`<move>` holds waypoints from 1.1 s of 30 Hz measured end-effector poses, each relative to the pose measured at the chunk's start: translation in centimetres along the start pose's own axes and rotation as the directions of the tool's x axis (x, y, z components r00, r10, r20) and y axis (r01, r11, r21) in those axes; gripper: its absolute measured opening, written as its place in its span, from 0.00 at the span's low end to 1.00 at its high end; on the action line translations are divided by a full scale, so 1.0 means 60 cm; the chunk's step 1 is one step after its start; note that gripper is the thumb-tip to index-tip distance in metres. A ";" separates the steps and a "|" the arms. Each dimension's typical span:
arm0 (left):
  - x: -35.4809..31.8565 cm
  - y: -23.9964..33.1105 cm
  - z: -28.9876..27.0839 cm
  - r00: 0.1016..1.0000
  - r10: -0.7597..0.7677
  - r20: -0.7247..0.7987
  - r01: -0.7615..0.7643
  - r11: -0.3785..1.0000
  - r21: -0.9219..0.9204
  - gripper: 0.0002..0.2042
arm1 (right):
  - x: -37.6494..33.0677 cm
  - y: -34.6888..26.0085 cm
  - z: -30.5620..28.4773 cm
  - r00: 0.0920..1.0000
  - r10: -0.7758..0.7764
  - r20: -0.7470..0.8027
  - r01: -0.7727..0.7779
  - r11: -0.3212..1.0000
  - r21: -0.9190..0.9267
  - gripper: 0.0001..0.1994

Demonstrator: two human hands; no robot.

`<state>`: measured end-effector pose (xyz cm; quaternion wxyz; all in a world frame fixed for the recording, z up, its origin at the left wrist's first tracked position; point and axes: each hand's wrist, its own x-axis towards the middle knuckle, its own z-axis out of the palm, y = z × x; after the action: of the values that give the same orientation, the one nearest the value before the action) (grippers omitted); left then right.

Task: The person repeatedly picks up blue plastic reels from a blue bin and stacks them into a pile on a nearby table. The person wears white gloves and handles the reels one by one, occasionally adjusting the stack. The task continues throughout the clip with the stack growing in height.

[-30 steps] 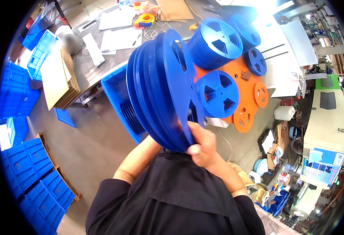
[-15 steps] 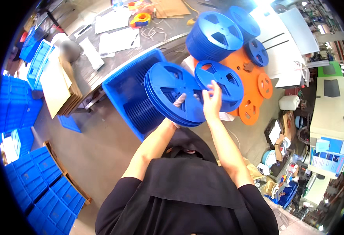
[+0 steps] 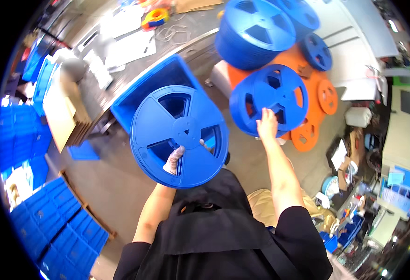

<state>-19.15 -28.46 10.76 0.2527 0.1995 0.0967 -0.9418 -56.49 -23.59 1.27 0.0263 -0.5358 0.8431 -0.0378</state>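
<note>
A stack of round blue plastic reels [image 3: 193, 163], with cut-out windows and a small centre hole, is held up in front of me. The thumb of my left hand [image 3: 173, 161] passes through one window, and a fingertip shows in another; the rest of that hand is hidden beneath. To the right, my right hand [image 3: 269, 125] reaches over the near edge of another blue reel stack [image 3: 291, 95]. Its fingers are apart and rest at a window of the top reel. That stack stands on an orange plate [image 3: 300, 135] with round-ended arms.
Behind the held reels is a blue bin [image 3: 144, 88]. Taller blue reel stacks [image 3: 270, 39] stand farther back. A workbench [image 3: 186, 44] bears papers and an orange tape roll [image 3: 156, 17]. Blue crates [image 3: 51, 224] are piled at left; a machine [image 3: 408, 144] stands at right.
The held reels have moved left and nearer to me, turning their top face more toward view. My right hand has moved right and down onto the other stack's near edge. The view has shifted.
</note>
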 end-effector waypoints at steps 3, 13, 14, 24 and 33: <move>-0.041 0.000 0.031 0.996 0.091 0.012 -0.090 0.996 -0.024 0.35 | -0.004 0.001 -0.004 0.997 0.069 0.028 -0.071 0.993 0.098 0.32; -0.093 -0.007 0.114 0.929 0.265 0.260 -0.238 0.963 -0.130 0.37 | 0.086 0.081 -0.288 0.941 -0.154 -0.303 0.139 0.988 -0.071 0.15; -0.095 -0.003 0.115 0.928 0.240 0.285 -0.211 0.969 -0.130 0.37 | 0.079 0.096 -0.320 0.901 -0.265 -0.344 0.216 0.961 -0.174 0.18; -0.152 0.056 0.114 0.849 0.364 0.382 -0.333 0.931 -0.148 0.36 | -0.106 -0.001 -0.460 0.848 0.499 0.180 0.030 -0.384 0.923 0.10; -0.190 0.154 0.106 0.724 0.517 0.456 -0.497 0.850 -0.174 0.37 | -0.148 -0.113 -0.470 0.924 0.359 0.130 0.116 -0.588 0.801 0.11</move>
<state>-7.39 -33.15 20.57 0.5201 -0.0305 -0.0097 -0.8535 -49.04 -17.43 29.98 0.3743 -0.0857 0.4109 -0.8269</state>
